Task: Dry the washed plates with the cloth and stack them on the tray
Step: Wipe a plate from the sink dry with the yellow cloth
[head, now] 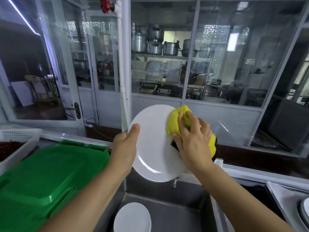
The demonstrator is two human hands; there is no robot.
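Plate is held up over the sink, tilted so its face points at the camera. Left hand grips the plate's left rim, thumb lying across the front face, fingers hidden behind it. Right hand presses a bunched yellow cloth against the plate's upper right edge, fingers curled over the cloth; a dark part of the cloth shows under the palm and at the wrist side. The two hands are apart, one on each side of the plate. Second white plate sits low in the sink basin near its front edge, partly cut off by the frame. A tap end pokes out just below the held plate. Green plastic lid covers the area left of the sink, touching the left forearm. White perforated basket sits at the far left. At the right edge, a metal tray with a white plate rim on it, mostly out of frame. Behind the worktop, glass partitions show shelves of metal pots.
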